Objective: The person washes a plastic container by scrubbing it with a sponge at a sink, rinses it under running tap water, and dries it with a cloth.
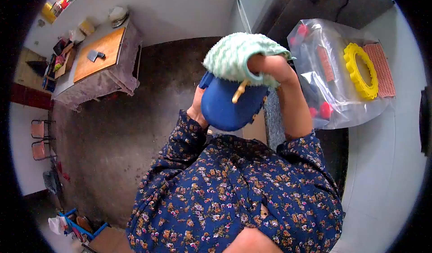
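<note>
My left hand (197, 106) grips the left side of a rounded dark-blue plastic object (229, 107), held up in front of my chest; its kind I cannot make out. A small yellowish peg-shaped piece (240, 91) sticks out from its face. Over the object's far end lies a fluffy pale-green and white cloth (240, 55). My right hand (272, 67) is closed on this cloth, its fingers partly hidden in the folds. The cloth touches the blue object.
On the right, a clear plastic cover (321, 102) lies over red items, beside a yellow scalloped ring (361, 71) and a pink textured mat (380, 68). At left, a table bears a wooden board (101, 53) with a cleaver (95, 55). Folding chairs (41, 140) stand at the far left.
</note>
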`<state>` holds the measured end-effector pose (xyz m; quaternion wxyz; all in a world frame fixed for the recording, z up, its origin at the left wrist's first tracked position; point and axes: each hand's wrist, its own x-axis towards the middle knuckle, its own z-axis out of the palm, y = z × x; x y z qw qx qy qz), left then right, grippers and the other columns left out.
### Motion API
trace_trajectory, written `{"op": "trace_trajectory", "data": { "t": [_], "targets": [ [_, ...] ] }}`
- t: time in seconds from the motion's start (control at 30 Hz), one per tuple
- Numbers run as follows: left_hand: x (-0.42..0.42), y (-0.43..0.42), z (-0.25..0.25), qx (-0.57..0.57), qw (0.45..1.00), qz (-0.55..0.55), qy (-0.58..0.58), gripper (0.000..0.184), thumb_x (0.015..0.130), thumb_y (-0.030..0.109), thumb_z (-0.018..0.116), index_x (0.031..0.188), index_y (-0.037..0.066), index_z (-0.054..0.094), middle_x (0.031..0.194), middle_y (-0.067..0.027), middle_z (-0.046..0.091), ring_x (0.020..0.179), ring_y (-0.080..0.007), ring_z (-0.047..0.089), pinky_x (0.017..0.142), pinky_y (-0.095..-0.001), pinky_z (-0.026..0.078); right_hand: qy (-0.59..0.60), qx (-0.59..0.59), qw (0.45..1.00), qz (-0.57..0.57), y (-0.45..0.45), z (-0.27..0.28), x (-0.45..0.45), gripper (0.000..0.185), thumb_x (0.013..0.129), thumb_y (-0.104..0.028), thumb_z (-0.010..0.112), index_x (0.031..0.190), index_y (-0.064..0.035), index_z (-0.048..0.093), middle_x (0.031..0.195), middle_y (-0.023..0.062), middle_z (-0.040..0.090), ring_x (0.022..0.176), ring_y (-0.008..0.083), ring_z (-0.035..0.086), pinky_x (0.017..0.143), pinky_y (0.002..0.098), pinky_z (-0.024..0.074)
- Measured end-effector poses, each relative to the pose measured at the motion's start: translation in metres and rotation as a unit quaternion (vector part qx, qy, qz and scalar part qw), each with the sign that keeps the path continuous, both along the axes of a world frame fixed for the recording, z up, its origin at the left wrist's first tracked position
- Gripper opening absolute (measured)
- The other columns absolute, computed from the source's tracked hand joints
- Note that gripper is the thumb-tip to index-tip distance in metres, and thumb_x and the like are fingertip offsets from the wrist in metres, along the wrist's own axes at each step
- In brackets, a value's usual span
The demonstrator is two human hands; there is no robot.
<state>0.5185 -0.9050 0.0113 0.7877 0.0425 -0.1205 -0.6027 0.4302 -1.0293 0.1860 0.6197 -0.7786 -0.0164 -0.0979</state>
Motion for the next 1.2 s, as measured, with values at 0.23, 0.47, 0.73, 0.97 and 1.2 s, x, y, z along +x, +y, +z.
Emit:
{"op": "trace_trajectory", "data": {
  "t": [0.23, 0.47, 0.73, 0.97, 1.2],
  "targets": [
    [-0.005, 0.014, 0.028, 0.016, 0.997, 0.07, 0.001, 0.048, 0.093, 0.036, 0.036, 0.127, 0.003, 0.044, 0.12, -0.0166, 0.054, 0.106, -0.0272, 0.057, 0.09, -0.0431, 0.048, -0.165, -0.042, 0.977, -0.128, 0.015, -0.038, 0.001, 0.022, 0.087, -0.009, 0.053, 0.105, 0.0026, 0.061, 0.1, 0.0096, 0.064, 0.092, 0.0158, 0.059, 0.084, 0.0287, 0.0457],
    [-0.01, 0.017, 0.031, 0.057, 0.99, 0.126, -0.02, 0.048, 0.093, 0.042, 0.04, 0.124, 0.005, 0.046, 0.116, -0.0131, 0.057, 0.102, -0.0241, 0.059, 0.088, -0.0397, 0.05, -0.19, -0.046, 0.955, -0.222, 0.032, -0.059, -0.019, 0.03, 0.094, -0.013, 0.045, 0.117, 0.0031, 0.054, 0.115, 0.0111, 0.057, 0.108, 0.0193, 0.052, 0.095, 0.0319, 0.0384],
    [-0.015, 0.014, 0.037, 0.02, 0.979, 0.202, -0.036, 0.05, 0.092, 0.041, 0.038, 0.127, 0.005, 0.045, 0.125, -0.0156, 0.051, 0.111, -0.0296, 0.053, 0.095, -0.0448, 0.043, -0.187, -0.2, 0.887, -0.371, 0.062, -0.076, -0.043, 0.028, 0.084, -0.01, 0.053, 0.11, -0.0045, 0.059, 0.114, 0.0153, 0.058, 0.11, 0.0332, 0.052, 0.097, 0.0408, 0.0372],
    [-0.008, 0.001, 0.049, 0.039, 0.962, 0.261, -0.075, 0.052, 0.092, 0.045, 0.038, 0.13, 0.009, 0.041, 0.128, -0.0124, 0.049, 0.115, -0.0283, 0.05, 0.096, -0.0446, 0.042, -0.205, -0.335, 0.854, -0.342, 0.074, -0.105, -0.064, 0.031, 0.082, -0.014, 0.056, 0.111, -0.0043, 0.059, 0.11, 0.0148, 0.059, 0.109, 0.0322, 0.052, 0.096, 0.0406, 0.037],
    [-0.012, 0.003, 0.046, 0.019, 0.914, 0.373, -0.16, 0.06, 0.088, 0.038, 0.054, 0.134, 0.017, 0.023, 0.128, -0.009, 0.041, 0.117, -0.0225, 0.043, 0.098, -0.0383, 0.039, -0.266, -0.473, 0.815, -0.201, 0.056, -0.038, -0.04, 0.032, 0.08, -0.019, 0.059, 0.108, -0.003, 0.059, 0.107, 0.0158, 0.059, 0.104, 0.0335, 0.053, 0.094, 0.0408, 0.0385]
  ]
}}
